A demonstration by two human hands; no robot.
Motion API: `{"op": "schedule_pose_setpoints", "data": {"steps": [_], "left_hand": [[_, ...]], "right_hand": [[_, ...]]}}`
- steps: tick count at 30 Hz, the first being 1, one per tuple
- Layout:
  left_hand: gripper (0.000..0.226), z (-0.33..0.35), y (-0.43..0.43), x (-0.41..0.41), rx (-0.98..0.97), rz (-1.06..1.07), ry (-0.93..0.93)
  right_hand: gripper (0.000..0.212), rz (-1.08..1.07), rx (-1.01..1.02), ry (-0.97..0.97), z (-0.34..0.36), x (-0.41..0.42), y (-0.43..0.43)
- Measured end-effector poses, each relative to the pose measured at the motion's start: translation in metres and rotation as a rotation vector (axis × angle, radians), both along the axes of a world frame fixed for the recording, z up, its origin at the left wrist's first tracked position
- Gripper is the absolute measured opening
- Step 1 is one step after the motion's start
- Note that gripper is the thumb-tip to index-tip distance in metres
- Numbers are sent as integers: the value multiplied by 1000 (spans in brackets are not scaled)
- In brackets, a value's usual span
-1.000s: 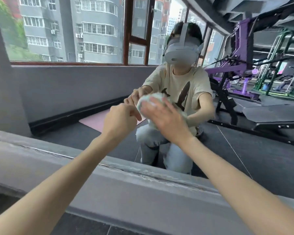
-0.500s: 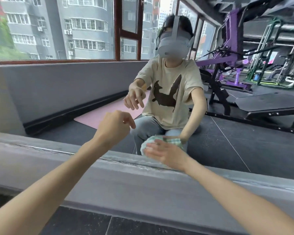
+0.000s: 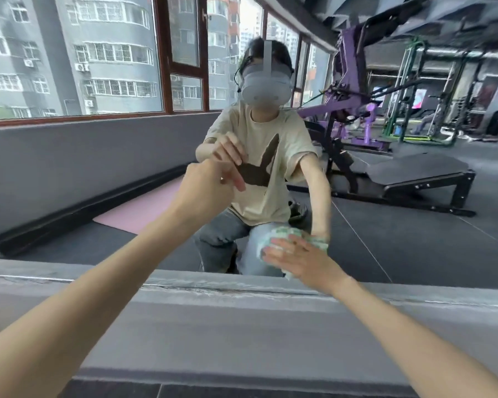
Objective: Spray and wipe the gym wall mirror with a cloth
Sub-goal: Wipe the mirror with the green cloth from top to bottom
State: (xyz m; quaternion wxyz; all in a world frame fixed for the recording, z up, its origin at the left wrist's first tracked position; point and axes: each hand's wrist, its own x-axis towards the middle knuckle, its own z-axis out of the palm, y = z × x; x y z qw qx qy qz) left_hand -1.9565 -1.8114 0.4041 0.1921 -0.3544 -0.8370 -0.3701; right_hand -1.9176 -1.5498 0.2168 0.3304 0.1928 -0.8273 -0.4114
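The wall mirror (image 3: 98, 182) fills the view ahead and reflects a crouching person and the gym. My right hand (image 3: 302, 261) lies flat on a white and green cloth (image 3: 282, 235), pressing it against the glass just above the mirror's bottom edge. Most of the cloth is hidden under my palm. My left hand (image 3: 204, 188) is higher and to the left, fingers loosely bent and apart, its fingertips at the glass, holding nothing. No spray bottle is in view.
A grey ledge (image 3: 242, 326) runs below the mirror, with dark floor tiles (image 3: 112, 390) under it. In the reflection are windows (image 3: 69, 53), a pink mat (image 3: 144, 208), a black bench (image 3: 414, 170) and purple machines (image 3: 348, 90).
My right hand has carried the cloth down the glass from chest height to just above the bottom edge. My left hand has let go of the cloth and stayed higher up.
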Motion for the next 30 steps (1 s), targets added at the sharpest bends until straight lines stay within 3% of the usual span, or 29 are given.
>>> {"op": "schedule_pose_setpoints", "data": {"steps": [3,5,7,9,11,13,16,18,20,23,24,25,26,30], "left_hand": [[39,-2,6,1,-36,6,-1],[40,-3,17,0,-49,-2,-8],[40,-5,33,1,-30,-14,3],[42,-4,50,7,36,-25,35],[43,2,64,19,116,-58,66],[42,13,75,29,166,-105,141],[36,39,92,34,207,-120,197],[36,54,96,33,204,-104,235],[34,69,96,33,167,-100,309],[29,83,95,30,156,-90,354],[28,87,98,32,168,-99,348],[27,87,98,32,178,-100,350],[27,92,102,34,209,-103,339],[21,97,96,34,152,-69,370]], "right_hand": [[59,113,174,-41,14,10,23],[54,168,126,164,79,2,30],[56,143,-143,510,173,-5,42],[56,113,-586,823,249,-8,49],[55,98,-842,1040,270,-17,36],[53,142,-760,936,248,-31,15],[55,170,-247,428,225,-21,17],[61,136,-112,347,254,0,47],[59,40,-353,559,285,19,77],[60,15,-1149,1084,311,32,83],[61,3,-1296,1198,313,26,67],[60,16,-1308,1224,311,15,47],[60,72,-1173,1142,308,5,30],[60,146,-406,430,270,-6,19]]}}
